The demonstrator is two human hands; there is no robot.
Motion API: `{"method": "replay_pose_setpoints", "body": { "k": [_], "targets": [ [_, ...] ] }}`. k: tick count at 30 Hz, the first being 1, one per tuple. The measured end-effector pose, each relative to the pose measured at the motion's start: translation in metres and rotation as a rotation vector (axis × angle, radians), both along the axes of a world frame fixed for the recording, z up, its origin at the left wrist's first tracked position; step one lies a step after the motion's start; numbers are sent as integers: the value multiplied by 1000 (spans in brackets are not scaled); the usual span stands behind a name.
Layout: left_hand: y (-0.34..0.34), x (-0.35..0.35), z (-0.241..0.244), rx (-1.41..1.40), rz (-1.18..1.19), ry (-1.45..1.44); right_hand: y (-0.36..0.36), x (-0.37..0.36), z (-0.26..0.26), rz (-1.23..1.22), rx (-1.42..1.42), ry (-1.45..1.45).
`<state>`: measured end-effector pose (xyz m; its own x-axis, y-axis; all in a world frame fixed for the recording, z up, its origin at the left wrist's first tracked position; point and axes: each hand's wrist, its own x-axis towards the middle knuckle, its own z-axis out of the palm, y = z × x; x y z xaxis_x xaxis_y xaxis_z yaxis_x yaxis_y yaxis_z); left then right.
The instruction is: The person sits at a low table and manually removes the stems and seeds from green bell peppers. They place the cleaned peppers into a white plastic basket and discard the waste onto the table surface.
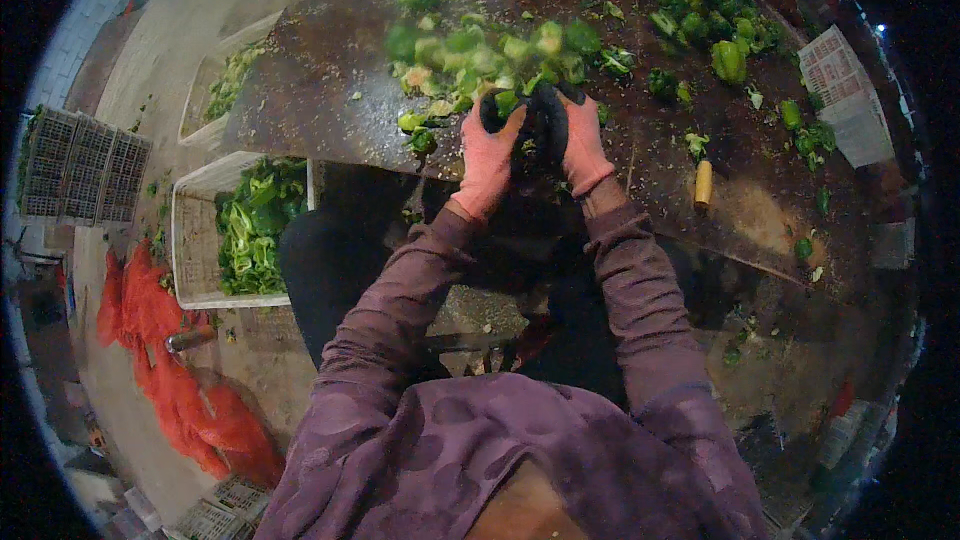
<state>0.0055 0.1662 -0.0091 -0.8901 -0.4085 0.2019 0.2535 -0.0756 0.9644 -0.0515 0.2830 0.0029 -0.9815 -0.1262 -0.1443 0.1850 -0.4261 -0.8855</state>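
Observation:
Both my hands wear pink gloves with dark palms and are close together at the near edge of a dark, seed-strewn table (337, 101). My left hand (493, 139) and my right hand (576, 127) meet around pieces of green bell pepper (508, 100); the dark fingers hide part of them, and which hand grips what is hard to tell. Just beyond lies a blurred heap of pepper cores and pieces (480, 49). A small green pepper piece (422, 140) lies left of my left hand. A yellow handle (703, 184) rests on the table to the right, beside a pepper core (697, 144).
Whole green peppers (694, 4) are piled at the far right. A white plastic crate (184, 240) of cut peppers (259, 229) stands left of my legs, with another crate (196, 101) beyond. Red mesh sacks (176, 405) lie on the floor; stacked crates (82, 165) stand far left.

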Motion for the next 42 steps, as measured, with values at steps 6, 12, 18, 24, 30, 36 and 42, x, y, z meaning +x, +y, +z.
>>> {"method": "replay_pose_setpoints", "body": {
  "k": [6,12,18,24,30,36,42],
  "targets": [
    [-86,10,37,-329,110,-94,20,-68,-8,-182,1341,525],
    [-257,73,61,-729,352,-278,-3,-130,-20,42,1769,859],
    [-308,128,40,-1321,388,-705,-24,-139,-26,52,1885,879],
    [-233,85,67,-1071,253,-427,-5,-130,-18,252,1876,971],
    [-160,25,65,-925,76,-221,11,-144,-28,237,1843,939],
    [-137,-4,28,-438,-129,-139,20,-127,-2,100,1782,1081],
    [-83,-18,23,-141,-464,-60,-5,-8,54,438,744,728]
  ]
}}
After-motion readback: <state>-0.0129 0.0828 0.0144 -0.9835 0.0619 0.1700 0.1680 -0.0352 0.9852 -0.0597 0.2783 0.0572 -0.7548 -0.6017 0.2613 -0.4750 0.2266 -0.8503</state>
